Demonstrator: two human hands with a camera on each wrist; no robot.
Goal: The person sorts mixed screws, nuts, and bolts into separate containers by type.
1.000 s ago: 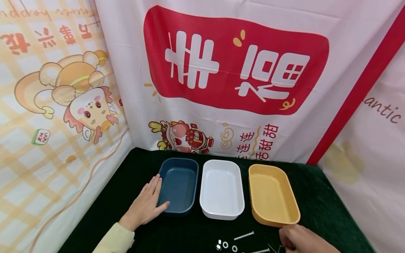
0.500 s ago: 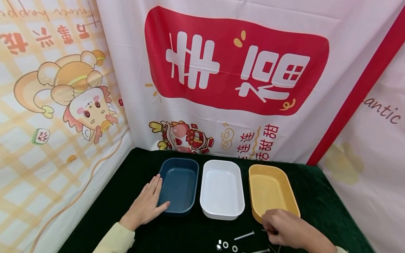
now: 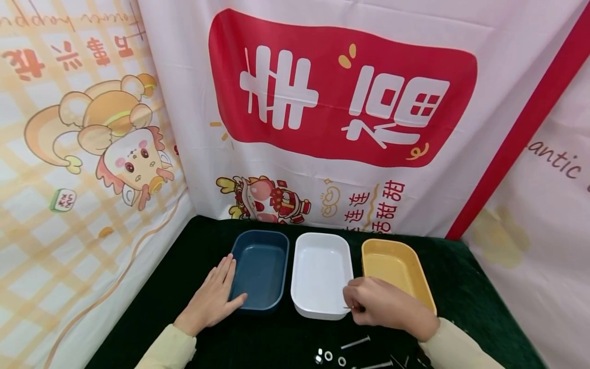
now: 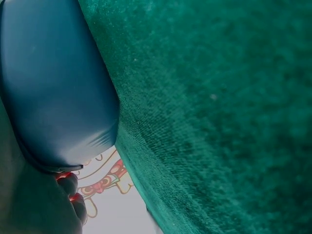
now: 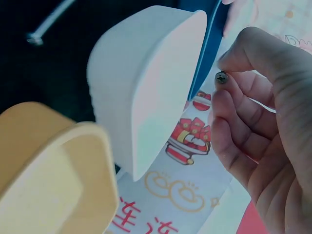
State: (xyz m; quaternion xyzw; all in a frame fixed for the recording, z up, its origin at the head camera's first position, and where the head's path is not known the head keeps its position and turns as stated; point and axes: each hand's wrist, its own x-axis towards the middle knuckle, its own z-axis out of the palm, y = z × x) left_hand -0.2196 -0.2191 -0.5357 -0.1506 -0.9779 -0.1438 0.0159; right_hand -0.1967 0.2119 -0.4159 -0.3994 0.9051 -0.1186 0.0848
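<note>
Screw (image 5: 221, 77), pinched in the right hand (image 3: 387, 306) beside the white tray (image 3: 321, 269) at its near right corner, could drop if that pinch slackens; left hand (image 3: 209, 300), fingers straight, touches the blue tray (image 3: 259, 279).

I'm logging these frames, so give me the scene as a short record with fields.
Right grip: pinching a cross-head screw near the white tray
Left grip: fingers extended, touching the blue tray
Trays, left to right: blue, white, then the yellow tray
Loose, near side: bolts, small metal rings
Surface: dark green cloth
</note>
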